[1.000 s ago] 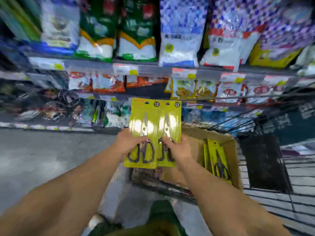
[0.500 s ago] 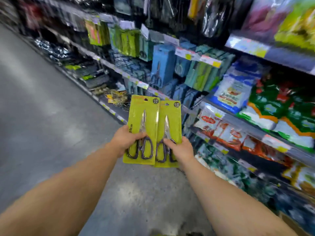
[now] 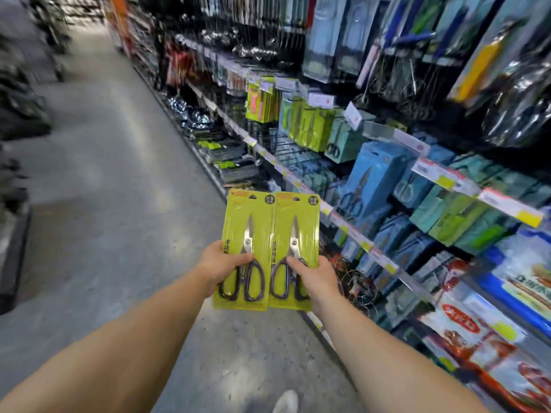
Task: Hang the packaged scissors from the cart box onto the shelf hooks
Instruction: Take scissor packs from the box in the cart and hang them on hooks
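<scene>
I am carrying two packaged scissors side by side, my left hand (image 3: pixel 222 265) gripping the left pack (image 3: pixel 249 234) and my right hand (image 3: pixel 317 277) the right pack (image 3: pixel 296 234), keeping their hang holes upward while heading for the matching green packs (image 3: pixel 310 126) on the shelf hooks.
</scene>
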The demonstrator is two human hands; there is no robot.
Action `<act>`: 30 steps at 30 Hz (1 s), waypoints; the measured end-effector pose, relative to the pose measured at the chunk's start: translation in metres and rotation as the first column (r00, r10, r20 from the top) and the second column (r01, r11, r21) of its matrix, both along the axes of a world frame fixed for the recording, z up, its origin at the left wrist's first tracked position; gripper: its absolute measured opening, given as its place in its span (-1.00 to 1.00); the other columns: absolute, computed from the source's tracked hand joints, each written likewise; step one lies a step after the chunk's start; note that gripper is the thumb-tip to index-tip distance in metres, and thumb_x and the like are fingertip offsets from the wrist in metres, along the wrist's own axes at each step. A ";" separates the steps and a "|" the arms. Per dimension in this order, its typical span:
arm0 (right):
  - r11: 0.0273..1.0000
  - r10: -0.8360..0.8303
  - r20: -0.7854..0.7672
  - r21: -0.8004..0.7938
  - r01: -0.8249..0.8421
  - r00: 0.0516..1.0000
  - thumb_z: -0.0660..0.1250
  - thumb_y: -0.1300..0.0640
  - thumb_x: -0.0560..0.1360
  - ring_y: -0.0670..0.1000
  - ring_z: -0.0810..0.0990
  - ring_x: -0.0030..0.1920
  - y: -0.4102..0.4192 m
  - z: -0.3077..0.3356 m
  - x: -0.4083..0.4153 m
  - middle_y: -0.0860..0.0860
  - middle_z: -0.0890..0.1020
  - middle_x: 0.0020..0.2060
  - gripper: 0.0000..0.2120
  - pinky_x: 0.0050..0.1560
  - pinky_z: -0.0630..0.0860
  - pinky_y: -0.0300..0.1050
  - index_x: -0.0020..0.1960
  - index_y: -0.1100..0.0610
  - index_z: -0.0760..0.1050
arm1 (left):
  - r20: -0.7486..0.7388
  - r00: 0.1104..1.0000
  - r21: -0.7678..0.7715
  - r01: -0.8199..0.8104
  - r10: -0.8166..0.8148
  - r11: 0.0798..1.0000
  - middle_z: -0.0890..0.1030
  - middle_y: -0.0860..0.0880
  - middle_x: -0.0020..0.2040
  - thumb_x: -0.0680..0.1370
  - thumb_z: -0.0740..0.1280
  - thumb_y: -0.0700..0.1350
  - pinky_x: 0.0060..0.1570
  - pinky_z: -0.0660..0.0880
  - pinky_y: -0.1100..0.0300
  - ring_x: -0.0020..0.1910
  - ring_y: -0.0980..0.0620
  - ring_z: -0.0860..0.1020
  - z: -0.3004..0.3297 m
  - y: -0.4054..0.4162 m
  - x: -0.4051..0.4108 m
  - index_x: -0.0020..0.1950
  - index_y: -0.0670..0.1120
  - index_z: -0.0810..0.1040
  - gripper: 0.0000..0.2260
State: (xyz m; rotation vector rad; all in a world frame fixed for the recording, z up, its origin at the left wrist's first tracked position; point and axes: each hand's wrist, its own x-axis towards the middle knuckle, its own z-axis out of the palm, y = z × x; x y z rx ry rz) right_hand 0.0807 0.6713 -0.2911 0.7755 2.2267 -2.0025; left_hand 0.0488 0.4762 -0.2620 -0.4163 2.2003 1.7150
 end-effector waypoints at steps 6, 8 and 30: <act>1.000 0.001 -0.014 -0.023 -0.001 1.000 0.50 0.01 0.42 0.04 0.50 0.09 0.048 0.020 -0.101 -0.09 0.53 0.09 -0.61 0.16 0.44 -0.02 0.10 0.09 0.40 | -0.008 0.999 -0.005 0.045 -0.045 0.999 0.71 -0.08 -0.12 0.45 0.53 -0.16 -0.02 0.62 0.00 -0.15 -0.03 0.68 0.016 0.046 -0.104 0.04 -0.12 0.60 -0.78; 1.000 0.010 -0.020 -0.022 -0.011 1.000 0.48 -0.01 0.44 0.09 0.47 0.16 0.067 0.026 -0.133 -0.06 0.49 0.17 -0.54 0.27 0.41 0.07 0.24 0.07 0.39 | -0.020 0.999 -0.007 0.047 -0.047 0.999 0.70 -0.10 -0.05 0.44 0.55 -0.14 0.09 0.60 -0.06 -0.07 -0.07 0.68 0.020 0.064 -0.136 0.07 -0.12 0.57 -0.72; 0.869 -0.492 -0.009 -0.060 0.491 0.870 0.43 -0.15 0.43 0.18 0.28 0.47 0.088 0.018 -0.304 0.07 0.28 0.50 -0.16 0.44 0.25 0.18 0.55 0.12 0.14 | 0.041 0.936 0.081 0.346 -0.350 0.935 0.50 -0.12 0.39 0.01 0.50 0.49 0.32 0.43 -0.20 0.31 -0.20 0.50 -0.038 0.135 -0.410 0.45 -0.06 0.41 0.13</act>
